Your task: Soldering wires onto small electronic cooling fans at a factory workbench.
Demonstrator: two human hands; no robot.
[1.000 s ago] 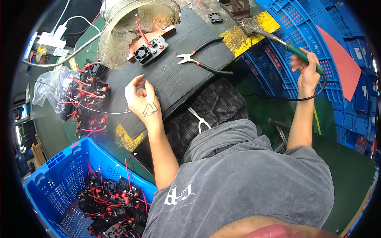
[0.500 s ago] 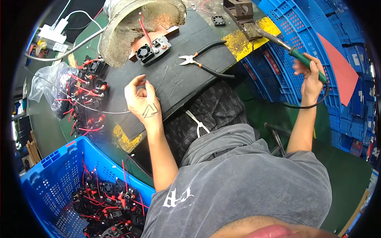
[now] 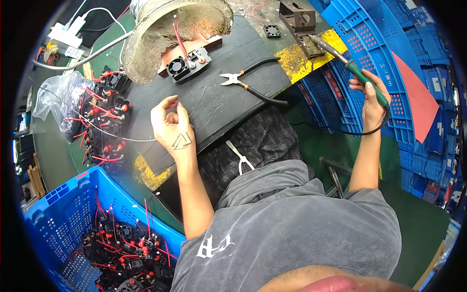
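My right hand point(image 3: 373, 100) grips the green handle of a soldering iron point(image 3: 365, 76), whose metal tip reaches the rusty metal stand point(image 3: 302, 29) at the table's far right corner. Over the dark board, my left hand point(image 3: 171, 127) is closed, thumb toward the curled fingers, around a thin solder wire point(image 3: 198, 100); the wire comes in from the left and sticks out past the fingers. Beyond that hand, a small black fan on a metal plate point(image 3: 188, 64) leans against a reddish block, red leads rising from it. Diagonal cutters point(image 3: 253, 80) lie spread on the board to its right.
A pitted, bell-shaped hood point(image 3: 141, 58) overhangs the work. Fan assemblies with red wires point(image 3: 104, 104) line the left edge beside a clear plastic bag point(image 3: 61, 95). A blue crate point(image 3: 53, 219) at lower left holds more. A loose fan point(image 3: 272, 31) lies far right, near stacked blue crates point(image 3: 369, 34).
My right hand has shifted slightly left and down with the soldering iron, its tip still at the stand. My left hand has hardly moved, and the whole view has shifted a little.
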